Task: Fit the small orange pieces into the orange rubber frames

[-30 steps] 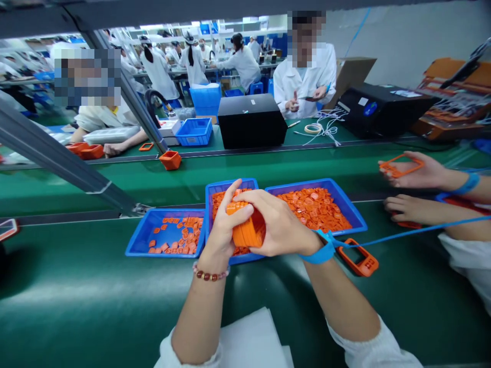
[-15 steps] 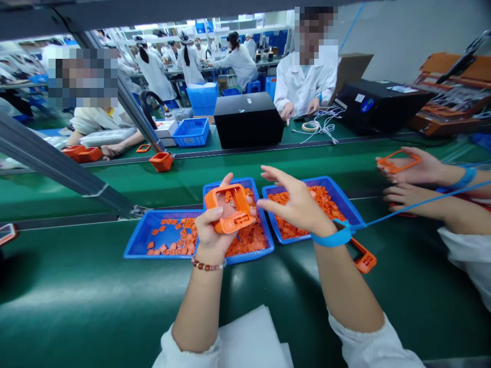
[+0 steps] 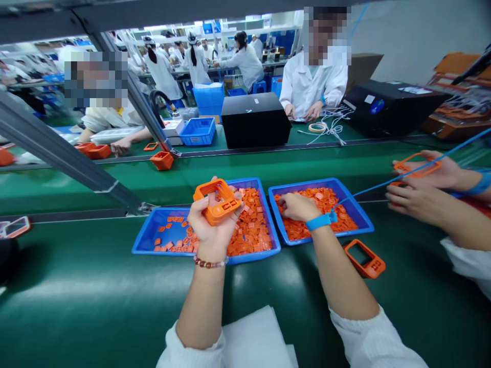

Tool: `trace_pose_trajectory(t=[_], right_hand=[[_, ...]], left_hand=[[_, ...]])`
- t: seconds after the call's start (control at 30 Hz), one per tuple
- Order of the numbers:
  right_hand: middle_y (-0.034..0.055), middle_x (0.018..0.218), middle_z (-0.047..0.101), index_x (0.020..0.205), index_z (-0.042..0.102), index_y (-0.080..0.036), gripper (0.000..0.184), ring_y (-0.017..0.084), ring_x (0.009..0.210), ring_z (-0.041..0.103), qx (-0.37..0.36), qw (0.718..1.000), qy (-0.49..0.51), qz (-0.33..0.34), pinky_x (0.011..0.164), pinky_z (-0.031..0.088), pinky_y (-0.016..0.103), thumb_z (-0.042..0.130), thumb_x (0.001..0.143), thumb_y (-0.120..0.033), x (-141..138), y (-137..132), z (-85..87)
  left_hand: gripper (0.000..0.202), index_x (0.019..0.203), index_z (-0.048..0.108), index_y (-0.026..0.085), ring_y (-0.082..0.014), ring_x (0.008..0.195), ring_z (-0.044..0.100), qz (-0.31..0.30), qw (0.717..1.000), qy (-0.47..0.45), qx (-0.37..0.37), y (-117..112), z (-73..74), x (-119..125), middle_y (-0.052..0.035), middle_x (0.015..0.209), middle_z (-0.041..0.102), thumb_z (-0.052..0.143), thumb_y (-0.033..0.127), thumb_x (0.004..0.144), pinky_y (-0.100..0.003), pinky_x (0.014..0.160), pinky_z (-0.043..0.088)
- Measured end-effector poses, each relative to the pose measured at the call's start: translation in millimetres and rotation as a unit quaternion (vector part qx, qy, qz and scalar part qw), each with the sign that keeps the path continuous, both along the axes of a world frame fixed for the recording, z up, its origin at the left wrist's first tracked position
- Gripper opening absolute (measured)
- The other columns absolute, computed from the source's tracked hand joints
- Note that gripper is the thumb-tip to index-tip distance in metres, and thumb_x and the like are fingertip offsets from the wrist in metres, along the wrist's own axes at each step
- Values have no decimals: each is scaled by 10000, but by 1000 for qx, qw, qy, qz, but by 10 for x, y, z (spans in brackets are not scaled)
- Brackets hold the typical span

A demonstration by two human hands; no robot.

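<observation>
Gripping an orange frame (image 3: 217, 203) tilted up in the left hand (image 3: 209, 227), fingers closed round its lower side, clear of the trays, its cut-outs turned toward the wearer's eyes. Right hand (image 3: 299, 208): partly open, fingertips down among orange pieces (image 3: 316, 202) in the right tray (image 3: 362, 220); whether it has a piece, cannot tell. Middle tray (image 3: 245, 183) and left tray (image 3: 153, 225), both blue and also loaded, sit edge to edge within easy reach. Spare frame (image 3: 364, 258) lies on the green belt (image 3: 76, 276), beside the right tray. Blue wrist strap (image 3: 318, 221) trails a cord rightward, past a co-worker's hands (image 3: 422, 186) holding another frame (image 3: 417, 166).
</observation>
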State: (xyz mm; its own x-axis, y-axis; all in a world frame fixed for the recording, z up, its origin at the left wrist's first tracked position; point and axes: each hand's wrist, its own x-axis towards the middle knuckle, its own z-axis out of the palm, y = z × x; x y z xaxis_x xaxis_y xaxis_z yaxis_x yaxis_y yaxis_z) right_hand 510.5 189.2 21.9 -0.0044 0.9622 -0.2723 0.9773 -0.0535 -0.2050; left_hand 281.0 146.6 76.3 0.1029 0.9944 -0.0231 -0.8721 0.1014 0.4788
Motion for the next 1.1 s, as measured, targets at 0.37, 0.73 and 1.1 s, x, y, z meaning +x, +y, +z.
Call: trace_pose_trajectory(t=[0.37,0.73,1.1], right_hand=[[86,1134,686,1130,666,-169,230,228,1083,643,6,1000,-8,3,956,511,446,589,954,-296,-53,44,-43],[77,949,747,921,739,-201,192,243,939,691,171,980,95,-41,795,494,315,552,878,-212,-64,-59,218],[38,926,705,965,728,-193,126,144,837,666,357,804,445,168,697,550,254,631,900,-147,-472,-660,800]], left_hand=[[341,958,614,187,-223,756,661,85,992,88,-29,44,-14,1,-74,862,648,654,290,635,-328,642,561],[604,1236,580,215,-224,792,649,-3,998,63,14,-22,55,5,-79,892,647,618,304,640,-335,699,547],[762,1317,522,232,-193,792,599,-82,994,28,64,-76,68,34,-65,866,620,607,317,564,-292,713,507]])
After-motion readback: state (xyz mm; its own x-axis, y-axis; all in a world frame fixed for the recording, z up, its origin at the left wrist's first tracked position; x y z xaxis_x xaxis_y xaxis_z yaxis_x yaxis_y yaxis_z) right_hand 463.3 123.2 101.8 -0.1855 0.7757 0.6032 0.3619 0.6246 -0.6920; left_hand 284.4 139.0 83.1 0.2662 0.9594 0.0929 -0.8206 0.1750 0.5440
